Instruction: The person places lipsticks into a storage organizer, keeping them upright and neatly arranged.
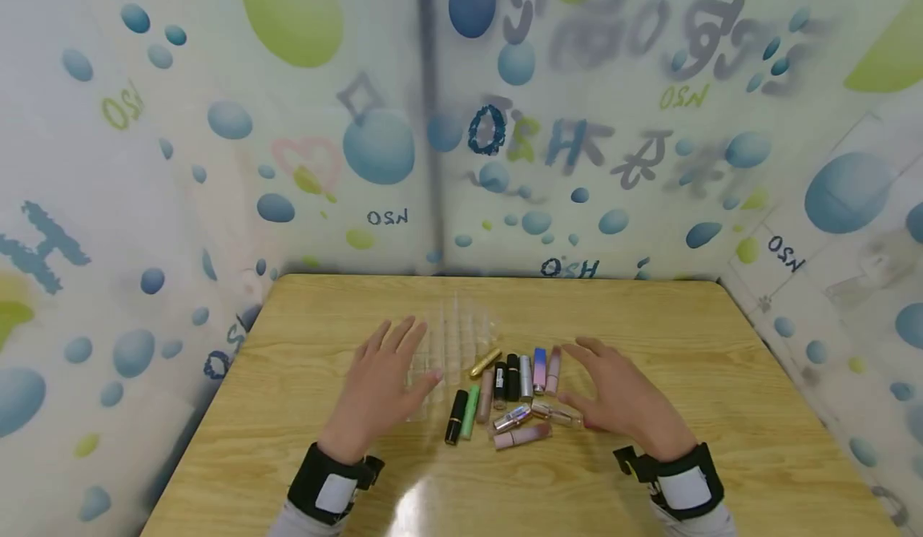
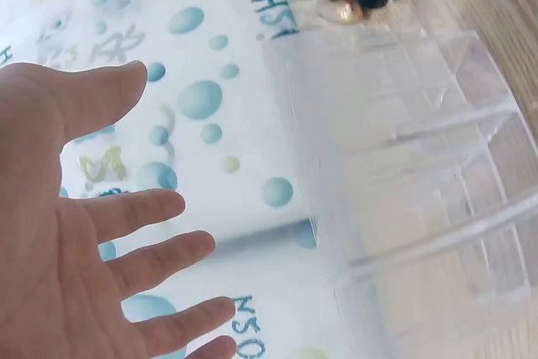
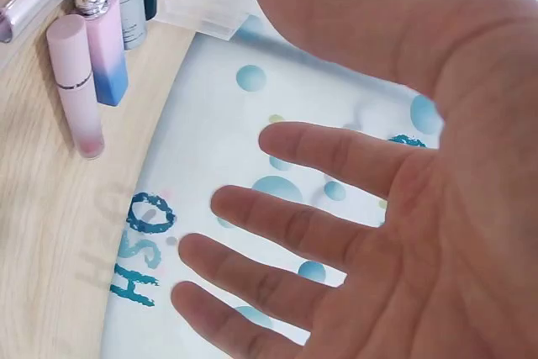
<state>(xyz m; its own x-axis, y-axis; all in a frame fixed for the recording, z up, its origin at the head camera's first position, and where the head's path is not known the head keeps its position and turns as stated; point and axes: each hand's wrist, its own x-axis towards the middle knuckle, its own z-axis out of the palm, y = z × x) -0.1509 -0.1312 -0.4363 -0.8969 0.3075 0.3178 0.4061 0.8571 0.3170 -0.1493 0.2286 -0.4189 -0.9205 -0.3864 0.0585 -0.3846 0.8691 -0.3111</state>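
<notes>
1. The left hand point(image 1: 378, 389) is hovering released, fingers spread and thumb stretched out, over the near left side of a clear plastic box with divided compartments point(image 1: 453, 337).
2. The right hand point(image 1: 623, 397) is also hovering released, its fingers extending loosely just beside the right end of a group of cosmetic tubes.
3. The clear box is resting on a pale wood-grain counter point(image 1: 757, 441), behind and left of most tubes.
4. A gold slim tube point(image 1: 485, 363) is lying tilted beside the box.
5. A black cylindrical tube with a gold band point(image 1: 456, 417) and a light green tube point(image 1: 470, 413) are lying side by side at the group's left.
6. A blue-to-pink rectangular tube point(image 1: 539, 371) and a frosted pink round tube point(image 1: 553, 371) are lying nearest the right fingertips.
7. A shiny silver tube point(image 1: 512, 417) and a pale pink tube point(image 1: 522, 436) are lying slanted at the near edge.
8. A bubble-patterned wall covering point(image 1: 534, 192) is standing behind the counter.
</notes>
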